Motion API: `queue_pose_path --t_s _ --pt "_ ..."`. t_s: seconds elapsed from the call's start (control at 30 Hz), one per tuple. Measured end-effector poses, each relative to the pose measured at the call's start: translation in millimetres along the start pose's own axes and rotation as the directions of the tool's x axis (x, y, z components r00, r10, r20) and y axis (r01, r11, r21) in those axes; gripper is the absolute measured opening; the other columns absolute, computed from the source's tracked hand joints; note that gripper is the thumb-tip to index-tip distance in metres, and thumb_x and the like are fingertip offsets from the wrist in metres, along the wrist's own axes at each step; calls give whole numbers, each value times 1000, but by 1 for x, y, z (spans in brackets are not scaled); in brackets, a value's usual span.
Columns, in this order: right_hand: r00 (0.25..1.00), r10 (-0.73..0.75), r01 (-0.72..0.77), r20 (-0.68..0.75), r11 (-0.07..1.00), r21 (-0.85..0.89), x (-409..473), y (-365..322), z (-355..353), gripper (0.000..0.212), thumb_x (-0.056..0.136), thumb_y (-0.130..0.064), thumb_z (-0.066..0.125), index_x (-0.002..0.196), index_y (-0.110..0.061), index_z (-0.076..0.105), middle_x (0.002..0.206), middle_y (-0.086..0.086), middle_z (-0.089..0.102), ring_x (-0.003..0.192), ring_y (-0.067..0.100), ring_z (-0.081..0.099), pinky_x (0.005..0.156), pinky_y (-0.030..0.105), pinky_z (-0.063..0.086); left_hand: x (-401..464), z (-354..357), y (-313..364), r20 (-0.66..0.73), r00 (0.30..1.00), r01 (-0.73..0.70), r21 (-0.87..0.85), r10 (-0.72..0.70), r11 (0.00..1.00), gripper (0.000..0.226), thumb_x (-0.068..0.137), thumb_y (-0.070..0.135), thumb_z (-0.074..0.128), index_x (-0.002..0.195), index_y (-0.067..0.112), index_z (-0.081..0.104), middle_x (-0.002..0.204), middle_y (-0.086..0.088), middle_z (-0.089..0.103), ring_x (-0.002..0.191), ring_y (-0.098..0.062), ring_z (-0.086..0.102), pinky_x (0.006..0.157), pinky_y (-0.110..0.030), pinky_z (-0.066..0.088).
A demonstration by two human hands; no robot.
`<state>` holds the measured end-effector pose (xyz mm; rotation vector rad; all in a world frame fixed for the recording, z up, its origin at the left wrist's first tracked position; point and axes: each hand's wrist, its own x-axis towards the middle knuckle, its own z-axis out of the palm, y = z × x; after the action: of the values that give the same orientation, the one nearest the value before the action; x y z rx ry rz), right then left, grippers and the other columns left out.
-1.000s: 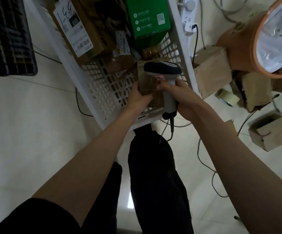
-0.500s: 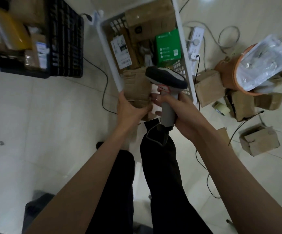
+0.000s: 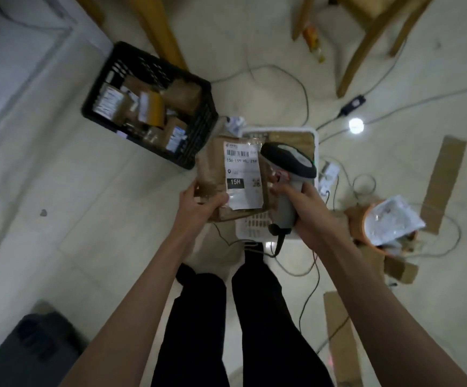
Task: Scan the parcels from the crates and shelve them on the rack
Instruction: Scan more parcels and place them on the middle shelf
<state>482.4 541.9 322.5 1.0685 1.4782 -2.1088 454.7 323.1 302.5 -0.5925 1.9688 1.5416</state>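
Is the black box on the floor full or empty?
Nearly full. The black crate holds many brown parcels with white labels, piled close to its rim.

The white shipping label [image 3: 244, 174] on the brown parcel [image 3: 212, 174] carries a barcode near its top edge. Below the barcode stands a printed line that begins "15H-15"; its remaining characters are blurred. Lower on the label, a black block shows "15H" in white, with a small QR code beside it. Other labels in view are illegible.
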Motion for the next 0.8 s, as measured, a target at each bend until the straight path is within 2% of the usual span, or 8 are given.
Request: queue_pose_path --t_s 0.03,0.1,0.2,0.3,0.4,0.57,0.7,0.8 --pt "999 -10 11 36 1000 -22 -11 -10 14 34 95 -5 64 129 -6 60 123 17 71 117 37 65 100 57 53 -12 -13 11 -9 1000 -17 -66 16 998 60 57 54 81 112 38 66 111 9 67 97 -15 72 70 -23 58" --pt "992 -50 59 118 996 -73 -33 -26 44 30 95 -7 65 124 -11 62 114 8 75 107 26 71 91 45 60 -35 -40 28 -32 999 -36 -138 32 990 52 57 53 81 105 38 67 97 16 73 91 -12 74 69 -22 57" --pt "974 -105 140 200 975 -172 -63 -45 95 23 94 -8 67 116 -15 66 96 -2 77 91 14 70 74 29 56 -65 -88 41 -93 995 -44 -167 29 985 71 61 54 80 125 29 63 112 7 71 102 -15 70 76 -24 54" --pt "947 -131 206 292 948 -244 -90 -55 149 21 93 -9 67 112 -17 66 88 -5 72 87 13 64 70 29 51 -92 -145 42 -171 984 -76 -156 48 985 82 63 57 77 136 24 58 121 4 67 106 -12 65 75 -21 48" --pt "912 -155 282 379 909 -307 -117 -58 200 19 89 -13 70 107 -19 68 87 -5 71 86 14 64 70 29 50 -120 -197 40 -233 971 -106 -215 55 971 90 62 58 83 139 21 55 124 3 66 108 -15 66 79 -26 52" --pt "851 -183 394 492 842 -369 -164 -54 279 40 75 -27 72 111 -9 65 86 1 67 79 13 60 64 24 50 -164 -276 35 -360 929 -208 -304 90 930 85 66 43 84 139 16 51 122 -1 67 103 -16 71 84 -32 59" --pt "794 -227 481 564 803 -353 -194 -52 328 21 90 -11 67 111 -11 68 86 1 71 79 12 64 66 25 54 -189 -331 33 -473 871 -301 -302 131 905 71 77 29 85 137 17 50 123 -5 65 103 -19 71 90 -39 59" --pt "740 -270 566 616 745 -353 -218 -56 362 18 95 -9 64 111 -14 70 92 5 73 83 10 63 69 24 52 -203 -369 36 -554 812 -372 -250 183 894 71 75 28 88 135 20 50 120 -1 64 102 -19 70 90 -39 59"
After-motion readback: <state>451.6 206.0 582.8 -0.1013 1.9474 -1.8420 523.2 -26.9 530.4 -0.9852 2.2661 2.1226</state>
